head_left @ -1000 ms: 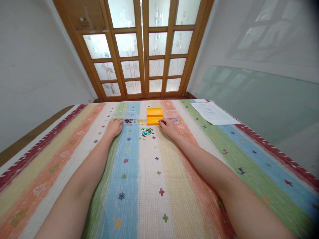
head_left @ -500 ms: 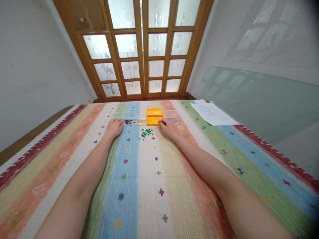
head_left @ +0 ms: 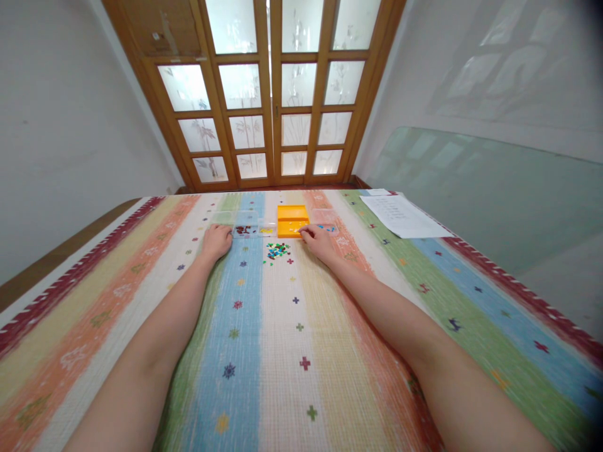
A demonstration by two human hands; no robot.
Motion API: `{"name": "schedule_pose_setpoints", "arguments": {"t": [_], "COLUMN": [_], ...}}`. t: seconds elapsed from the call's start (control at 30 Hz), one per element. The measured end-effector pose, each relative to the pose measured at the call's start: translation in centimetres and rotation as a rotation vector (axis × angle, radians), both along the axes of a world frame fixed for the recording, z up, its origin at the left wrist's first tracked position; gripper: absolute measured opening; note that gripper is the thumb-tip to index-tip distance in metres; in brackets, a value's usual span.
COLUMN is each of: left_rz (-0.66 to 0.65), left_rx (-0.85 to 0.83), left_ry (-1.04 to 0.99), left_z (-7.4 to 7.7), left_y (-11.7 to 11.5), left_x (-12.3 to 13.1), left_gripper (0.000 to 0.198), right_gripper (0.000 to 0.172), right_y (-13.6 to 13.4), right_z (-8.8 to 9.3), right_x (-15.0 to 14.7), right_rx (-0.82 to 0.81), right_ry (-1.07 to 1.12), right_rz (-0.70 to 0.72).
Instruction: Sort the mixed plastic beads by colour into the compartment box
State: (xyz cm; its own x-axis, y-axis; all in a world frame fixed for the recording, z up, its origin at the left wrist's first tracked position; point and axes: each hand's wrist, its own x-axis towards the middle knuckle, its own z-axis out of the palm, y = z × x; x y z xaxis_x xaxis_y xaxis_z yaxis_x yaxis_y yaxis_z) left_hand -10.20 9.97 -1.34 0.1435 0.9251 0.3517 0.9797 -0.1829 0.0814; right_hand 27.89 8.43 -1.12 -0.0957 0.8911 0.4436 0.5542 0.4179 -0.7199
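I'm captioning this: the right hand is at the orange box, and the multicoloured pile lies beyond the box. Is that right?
No: the head view shows the multicoloured pile on the near side of the orange box, not beyond it. The right hand is at the box.

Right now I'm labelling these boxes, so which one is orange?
The orange box, just beside the right hand. Its solid colour sets it apart: the other boxes, two to its left and one to its right, are see-through.
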Motion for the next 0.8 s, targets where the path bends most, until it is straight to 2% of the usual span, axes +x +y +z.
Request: {"name": "schedule_pose_setpoints", "arguments": {"t": [0.17,0.37,0.6,0.8], "left_rz": [-0.021,-0.007,-0.129,-0.189], "left_rx": [0.026,0.109,0.074,0.079], "left_ry": [-0.017,-0.139,-0.130,-0.140], "left_z": [-0.2,0.1,0.6,1.6], "left_y": [0.0,0.2,-0.3,-1.8], "left_x": [-0.2,-0.2,1.9,4.6], "left_gripper": [0.040,0.045,0.045,0.038], "right_gripper": [0.021,0.022,0.022,0.022], "right_y": [0.0,0.0,0.3,0.3], "right_z": [0.0,0.0,-0.4,-0.7], "right_x": [0.0,0.0,0.1,0.1], "right_rx": [-0.003,0.006,0.012,0.044], "right_ry": [0.001,0.005,0.001,-0.019], "right_rz": [0.005,0.018,0.019,0.047]}}
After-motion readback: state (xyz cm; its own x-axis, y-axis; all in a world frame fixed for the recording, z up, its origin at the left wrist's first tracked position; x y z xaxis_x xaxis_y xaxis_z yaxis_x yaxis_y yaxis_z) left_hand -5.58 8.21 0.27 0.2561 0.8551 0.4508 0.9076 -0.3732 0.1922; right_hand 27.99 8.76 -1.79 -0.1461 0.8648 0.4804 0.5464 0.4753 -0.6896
